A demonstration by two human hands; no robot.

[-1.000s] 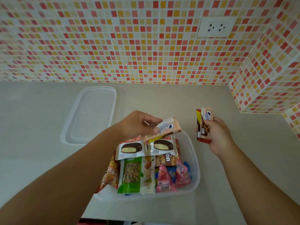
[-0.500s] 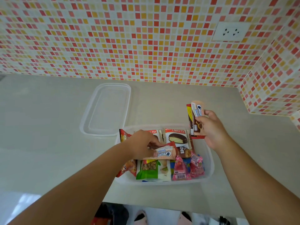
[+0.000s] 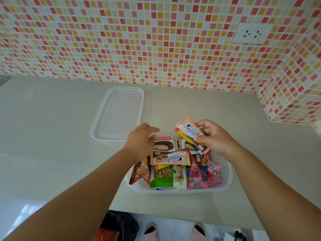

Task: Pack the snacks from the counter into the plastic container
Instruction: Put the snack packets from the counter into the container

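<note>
The right hand [image 3: 214, 139] has its fingers and thumb curled round a peach-coloured cream biscuit packet [image 3: 190, 134], pinching it near its lower half. The packet's long axis runs on a slant, its upper end pointing toward the far left and its lower end toward the near right. It hangs above the far right corner of the clear plastic container [image 3: 228, 178], over a Choco Pie wrapper that it partly hides.

The left hand [image 3: 141, 142] holds nothing. Its fingers are loosely extended and reach over the container's far left corner, fingertips close to, perhaps touching, the visible Choco Pie packet [image 3: 164, 144].

Just nearer than that, a second cream biscuit packet [image 3: 170, 158] lies flat across the top of the pile, its long axis running left to right. Below it, toward the near edge, sit a green nut bag [image 3: 167, 177], an orange snack bag [image 3: 140, 172] tilted against the left wall, and pink candy packets [image 3: 205, 177] at the near right.

The held packet lies directly above the container, so the likely next move is a short lowering by the right hand, the nearer one. Turning the packet to lie left to right would probably let it sit flat beside its twin.

The container stands near the counter's [image 3: 52, 136] front edge; its clear lid [image 3: 119, 113] lies farther back and left.
</note>
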